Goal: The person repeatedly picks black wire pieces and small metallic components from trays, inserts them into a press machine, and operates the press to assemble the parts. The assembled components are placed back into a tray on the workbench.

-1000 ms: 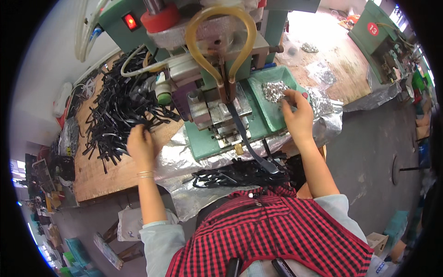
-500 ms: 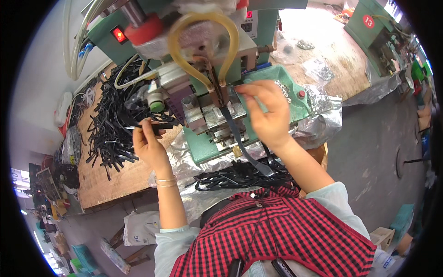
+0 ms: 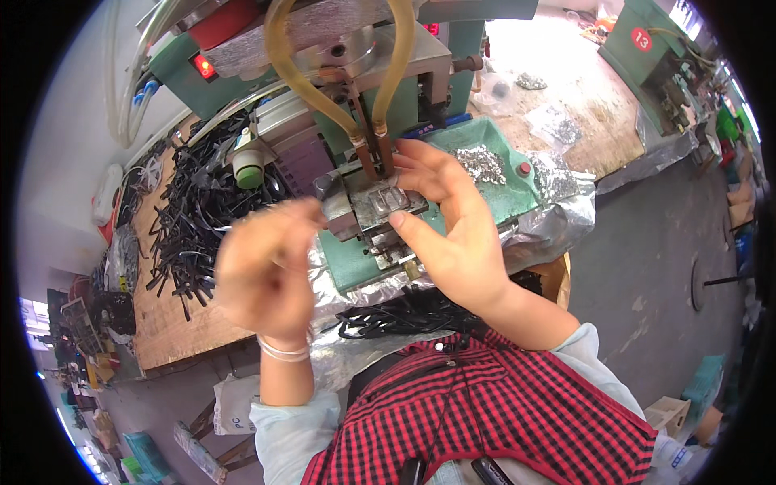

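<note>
Looking down from the wearer's head, here's a wide fisheye, tipped forward over the checked apron (image 3: 501,396) along the bottom! Left hand (image 3: 271,275) and right hand (image 3: 457,234) loom large mid-view, close to the lens, the green-and-metal machine (image 3: 356,56) right behind, its top cut by the upper edge. Counter (image 3: 182,331) and floor (image 3: 638,275) spread out to either side, bending toward a black, rounded rim.

The left hand (image 3: 271,267) is blurred, its grip unclear. The tube (image 3: 395,77) is cut off above; the bits (image 3: 482,165) are too small to tell apart.
</note>
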Available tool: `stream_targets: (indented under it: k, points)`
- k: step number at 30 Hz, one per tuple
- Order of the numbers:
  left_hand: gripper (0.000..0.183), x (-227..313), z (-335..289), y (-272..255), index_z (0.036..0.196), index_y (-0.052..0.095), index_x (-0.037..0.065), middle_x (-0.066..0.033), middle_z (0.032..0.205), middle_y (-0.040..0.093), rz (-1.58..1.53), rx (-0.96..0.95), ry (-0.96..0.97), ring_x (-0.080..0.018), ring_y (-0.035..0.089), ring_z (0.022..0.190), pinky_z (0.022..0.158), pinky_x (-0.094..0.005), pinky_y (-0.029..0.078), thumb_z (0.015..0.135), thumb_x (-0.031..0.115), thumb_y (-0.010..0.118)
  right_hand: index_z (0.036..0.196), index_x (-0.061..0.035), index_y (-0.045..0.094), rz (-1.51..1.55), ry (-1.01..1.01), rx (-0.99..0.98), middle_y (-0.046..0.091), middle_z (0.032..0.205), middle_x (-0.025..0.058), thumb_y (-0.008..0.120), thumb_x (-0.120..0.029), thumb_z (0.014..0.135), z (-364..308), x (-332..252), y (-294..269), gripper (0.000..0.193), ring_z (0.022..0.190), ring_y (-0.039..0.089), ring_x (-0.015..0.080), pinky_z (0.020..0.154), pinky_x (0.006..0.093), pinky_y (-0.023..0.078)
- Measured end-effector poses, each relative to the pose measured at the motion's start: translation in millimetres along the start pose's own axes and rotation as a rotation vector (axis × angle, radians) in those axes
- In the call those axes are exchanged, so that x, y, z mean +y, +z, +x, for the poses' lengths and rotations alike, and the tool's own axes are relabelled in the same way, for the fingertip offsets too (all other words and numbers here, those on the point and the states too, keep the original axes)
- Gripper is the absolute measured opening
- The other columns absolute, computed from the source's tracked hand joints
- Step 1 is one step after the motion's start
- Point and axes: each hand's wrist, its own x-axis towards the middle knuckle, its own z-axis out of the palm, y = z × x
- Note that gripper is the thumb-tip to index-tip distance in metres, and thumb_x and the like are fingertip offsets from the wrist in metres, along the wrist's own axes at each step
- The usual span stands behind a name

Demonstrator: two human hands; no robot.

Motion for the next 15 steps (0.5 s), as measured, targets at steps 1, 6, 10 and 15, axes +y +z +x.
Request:
stream_targets:
  k: [1, 6, 10, 15]
  points:
    - [0.023, 8.4, -4.3, 5.8, 0.109, 0.075, 0.005, -0.0129, 0.096, 0.080, 0.209, -0.129, 0.154, -0.0248, 0.077, 0.081, 0.067, -0.0323, 0.057, 0.087, -0.002, 0.078, 0.149, 0.0011, 0.048, -0.056, 0.019, -0.046, 0.062, 0.140, 0.0160, 0.067, 0.003, 0.091, 2.4, 0.1, -9.3, 0.061, 0.126, 0.063, 0.0230, 0.113, 0.0386, 0.044]
    - [0.027, 6.1, -35.5, 49.5, 0.101, 0.078, 0.008, -0.0102, 0.101, 0.079, 0.301, -0.264, 0.376, -0.0129, 0.060, 0.059, 0.051, -0.0268, 0.043, 0.076, 0.007, 0.089, 0.143, -0.0109, 0.059, -0.218, 0.107, 0.134, 0.071, 0.125, 0.0086, 0.065, 0.003, 0.093, 31.2, 39.1, -70.7, 0.052, 0.114, 0.066, 0.0191, 0.107, 0.0349, 0.050]
    - [0.032, 2.0, -41.6, 51.4, 0.104, 0.077, 0.009, -0.0101, 0.102, 0.079, 0.299, -0.278, 0.372, -0.0149, 0.062, 0.057, 0.050, -0.0282, 0.045, 0.075, 0.005, 0.090, 0.136, -0.0067, 0.063, -0.525, -0.087, 0.453, 0.073, 0.122, 0.0133, 0.066, 0.002, 0.093, 22.1, 93.3, -135.1, 0.044, 0.109, 0.070, 0.0205, 0.097, 0.0349, 0.053]
    - [0.032, -2.8, -42.0, 53.4, 0.103, 0.077, 0.009, -0.0097, 0.100, 0.079, 0.296, -0.249, 0.370, -0.0143, 0.063, 0.059, 0.050, -0.0272, 0.044, 0.075, 0.006, 0.091, 0.105, -0.0063, 0.075, -0.892, 0.021, 0.219, 0.073, 0.102, 0.0067, 0.076, -0.008, 0.086, -7.8, 88.1, -137.2, 0.019, 0.099, 0.068, 0.0238, 0.090, 0.0346, 0.052]
